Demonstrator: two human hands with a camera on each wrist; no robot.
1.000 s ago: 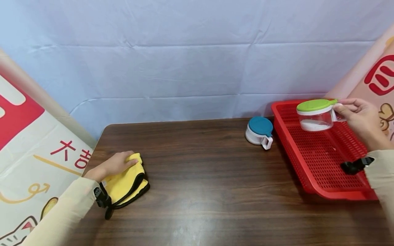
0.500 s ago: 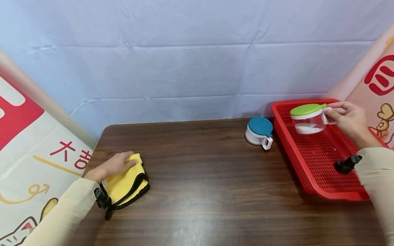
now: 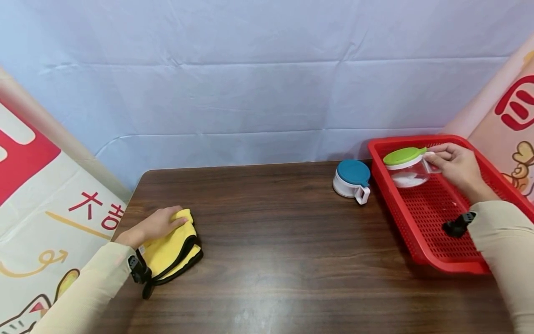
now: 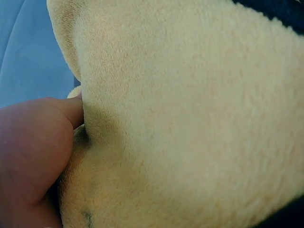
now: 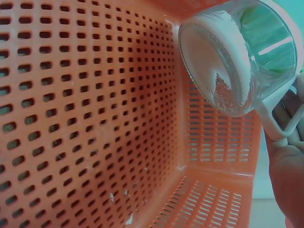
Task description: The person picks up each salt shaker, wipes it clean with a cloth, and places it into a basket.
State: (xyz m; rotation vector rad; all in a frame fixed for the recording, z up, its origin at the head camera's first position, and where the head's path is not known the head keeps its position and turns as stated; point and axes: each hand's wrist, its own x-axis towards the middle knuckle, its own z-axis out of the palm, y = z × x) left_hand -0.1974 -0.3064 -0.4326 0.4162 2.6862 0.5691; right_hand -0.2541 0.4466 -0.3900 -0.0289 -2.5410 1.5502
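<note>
My right hand [image 3: 456, 169] grips the white handle of a clear seasoning jar [image 3: 410, 177] with a green lid. White powder lies in its bottom. The jar is inside the upper left of the red basket [image 3: 426, 253]; in the right wrist view its base [image 5: 204, 66] is tilted and appears raised off the mesh floor. At the table's left, my left hand [image 3: 158, 224] holds a folded yellow towel [image 3: 168, 255] with black edging. Up close, the thumb [image 4: 71, 109] presses into a fold of the towel, and the other fingertips are hidden there.
A second seasoning jar [image 3: 352, 178], with a blue lid and white body, stands on the brown table [image 3: 271, 241] just left of the basket. A pale cloth backdrop [image 3: 250, 83] hangs behind the table. Printed sheets flank both sides.
My right hand has carried the green-lidded jar left and down, lower into the basket's back left corner. The left hand and towel have stayed in place.
</note>
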